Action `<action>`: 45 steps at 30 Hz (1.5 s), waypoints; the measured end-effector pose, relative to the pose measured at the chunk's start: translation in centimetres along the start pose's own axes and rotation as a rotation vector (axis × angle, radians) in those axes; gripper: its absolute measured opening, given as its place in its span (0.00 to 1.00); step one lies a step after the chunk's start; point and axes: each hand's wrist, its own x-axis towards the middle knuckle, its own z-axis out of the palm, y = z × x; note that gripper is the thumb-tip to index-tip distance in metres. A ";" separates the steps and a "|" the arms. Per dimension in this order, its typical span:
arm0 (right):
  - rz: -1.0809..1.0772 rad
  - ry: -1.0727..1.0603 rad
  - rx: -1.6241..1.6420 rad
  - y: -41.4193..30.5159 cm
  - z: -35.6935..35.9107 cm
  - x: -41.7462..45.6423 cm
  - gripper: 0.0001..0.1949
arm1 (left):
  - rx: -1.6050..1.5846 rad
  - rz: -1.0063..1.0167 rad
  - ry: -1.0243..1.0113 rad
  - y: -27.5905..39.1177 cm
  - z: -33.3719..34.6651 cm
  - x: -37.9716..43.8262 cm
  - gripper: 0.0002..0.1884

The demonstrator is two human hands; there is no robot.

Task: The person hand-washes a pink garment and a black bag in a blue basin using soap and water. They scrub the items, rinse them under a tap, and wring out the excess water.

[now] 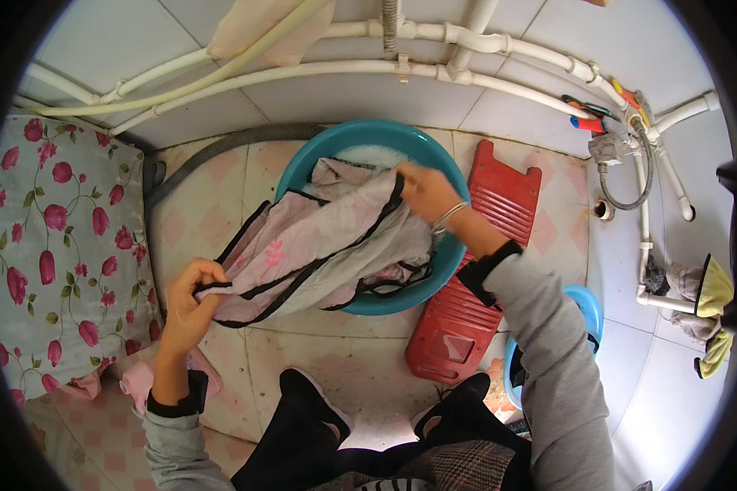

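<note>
A pink and grey cloth (319, 245) with black edging and a pink leaf print is stretched between my two hands. Its left end is pinched by my left hand (190, 304), out past the rim of a teal plastic basin (454, 159). My right hand (428, 193), a little blurred, grips the black-edged border above the basin's right side. More of the cloth hangs down into the basin, where white suds (374, 156) show at the back. How deep the water is cannot be seen.
A red plastic washboard (503, 202) lies on the tiled floor, right of the basin. Behind my right sleeve is a small blue basin (583, 301). A flower-patterned cover (68, 245) stands at left, a pink bottle (138, 380) below it. White pipes (344, 70) run along the wall.
</note>
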 end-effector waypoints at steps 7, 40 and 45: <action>0.219 0.079 0.723 -10.3 -7.8 4.1 0.12 | -0.143 -0.080 0.068 -1.7 1.2 2.3 0.10; 0.195 -0.063 -0.313 -6.7 -4.9 -16.0 0.18 | 0.620 0.492 -0.194 -1.3 12.8 7.5 0.23; -0.147 -0.146 -0.368 -4.8 -3.4 -13.0 0.19 | 0.701 0.557 -0.100 -0.2 13.3 8.9 0.25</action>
